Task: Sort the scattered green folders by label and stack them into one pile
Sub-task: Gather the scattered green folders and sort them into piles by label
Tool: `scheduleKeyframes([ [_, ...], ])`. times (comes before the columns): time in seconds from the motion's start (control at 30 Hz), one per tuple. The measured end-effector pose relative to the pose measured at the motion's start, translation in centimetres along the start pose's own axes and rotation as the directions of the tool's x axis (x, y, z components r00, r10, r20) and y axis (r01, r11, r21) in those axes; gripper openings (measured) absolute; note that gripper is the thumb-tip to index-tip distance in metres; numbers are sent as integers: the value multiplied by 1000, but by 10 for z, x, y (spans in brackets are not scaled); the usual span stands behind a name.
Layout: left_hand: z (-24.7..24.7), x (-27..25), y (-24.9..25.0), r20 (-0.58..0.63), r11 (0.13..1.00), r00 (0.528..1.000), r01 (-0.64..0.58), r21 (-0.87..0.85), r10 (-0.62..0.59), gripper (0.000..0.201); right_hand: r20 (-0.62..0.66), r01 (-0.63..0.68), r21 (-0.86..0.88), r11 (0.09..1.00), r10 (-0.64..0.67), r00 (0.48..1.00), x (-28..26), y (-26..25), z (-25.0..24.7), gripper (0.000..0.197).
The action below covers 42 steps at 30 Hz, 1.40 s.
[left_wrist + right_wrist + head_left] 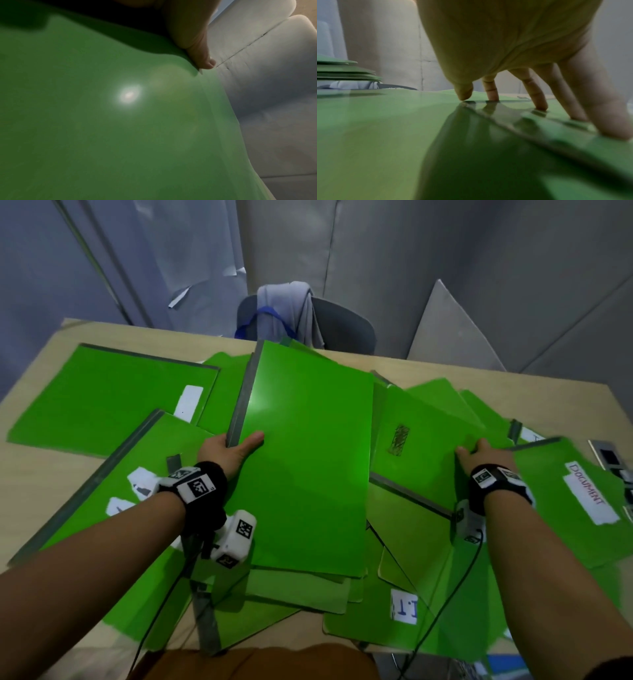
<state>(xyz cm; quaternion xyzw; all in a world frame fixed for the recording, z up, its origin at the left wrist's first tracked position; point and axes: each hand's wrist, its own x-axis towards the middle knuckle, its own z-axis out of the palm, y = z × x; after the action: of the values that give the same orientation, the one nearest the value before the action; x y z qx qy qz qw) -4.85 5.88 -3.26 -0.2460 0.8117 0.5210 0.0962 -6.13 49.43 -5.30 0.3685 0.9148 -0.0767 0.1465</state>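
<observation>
Several green folders lie scattered and overlapping on the beige table [513,381]. My left hand [236,445] grips a plain green folder [308,460] at its grey spine, thumb on top and fingers underneath; this folder [120,121] fills the left wrist view under the thumb [202,56]. My right hand [479,453] rests on a folder with a scribbled-out dark label [418,446]. Its fingers [534,89] are straight and spread, tips pressing the green surface. Beside it lies a folder labelled DOCUMENT [582,494], which looks blurred. Another near the front edge reads I.T [404,607].
A folder with a blank white label [113,395] lies far left, one with torn white labels [120,474] near left. A chair draped with grey cloth [291,309] stands behind the table. A small dark device [609,457] sits at the right edge. Cables trail from both wrists.
</observation>
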Motion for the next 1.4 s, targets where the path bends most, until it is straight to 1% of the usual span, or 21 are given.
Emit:
scheduleKeyframes([
  [0.1,3,3,0,8,1000,1000,24,-12,-24,48,16,16,-48,999,-15,1000,1,-8,-5,58],
  [0.2,5,6,-2,8,999,999,45,-8,-45,56,14,35,-74,997,-34,999,-3,-12,-6,35],
  [0.27,5,6,-3,8,999,999,48,-8,-48,61,-8,5,-64,998,-6,1000,-4,-12,-6,30],
  [0.3,6,6,-4,13,999,999,50,-14,-50,60,-19,-25,-24,999,24,1000,-5,-13,-9,33],
  [0.37,7,4,-6,21,998,998,57,-20,-57,48,-29,-96,72,993,98,995,-8,-16,-12,50],
  [0.43,8,3,-8,24,998,997,67,-15,-67,42,-19,-121,105,987,123,992,-13,-20,-12,66],
  [0.5,8,3,-9,20,998,998,64,-21,-63,41,-39,-109,132,985,115,993,-19,-25,-11,66],
  [0.53,8,2,-9,16,998,998,62,-26,-61,44,-68,-90,142,986,101,993,-24,-28,-11,61],
  [0.6,8,1,-9,0,997,997,71,-24,-71,64,-152,-39,153,987,62,986,-34,-31,-15,54],
  [0.67,7,-3,-6,-2,997,997,74,-2,-74,71,-221,43,150,988,-9,975,-51,-34,-20,60],
  [0.77,4,-10,0,6,996,996,92,11,-92,69,-278,240,43,970,-219,935,-93,-35,-16,73],
  [0.87,0,-14,3,-6,995,995,101,17,-101,66,-175,339,-198,920,-373,911,-135,-29,9,81],
  [0.93,-2,-17,4,-7,994,994,113,8,-113,66,-96,325,-395,859,-390,916,-145,-23,24,71],
  [0.97,-3,-18,5,-6,993,993,119,6,-119,66,-73,294,-455,841,-364,928,-144,-19,28,61],
  [1.07,-4,-19,5,-6,992,993,122,10,-122,61,-13,242,-472,848,-281,960,-135,-17,23,33],
  [1.13,-5,-20,6,-2,993,993,114,28,-114,51,19,260,-486,835,-287,958,-129,-19,17,32],
  [1.2,-7,-20,5,-1,992,993,118,34,-118,48,19,320,-441,838,-348,937,-121,-20,10,32],
  [1.23,-8,-21,5,-2,992,993,119,38,-119,49,40,375,-406,834,-394,918,-115,-20,7,37],
  [1.27,-9,-21,4,-6,992,993,118,49,-117,49,85,441,-379,814,-444,892,-111,-20,4,49],
  [1.33,-11,-22,2,-13,991,993,118,67,-117,49,212,542,-358,760,-499,840,-105,-20,-1,68],
  [1.4,-12,-23,-1,-19,990,992,128,67,-127,50,290,574,-336,747,-498,817,-103,-21,-3,66],
])
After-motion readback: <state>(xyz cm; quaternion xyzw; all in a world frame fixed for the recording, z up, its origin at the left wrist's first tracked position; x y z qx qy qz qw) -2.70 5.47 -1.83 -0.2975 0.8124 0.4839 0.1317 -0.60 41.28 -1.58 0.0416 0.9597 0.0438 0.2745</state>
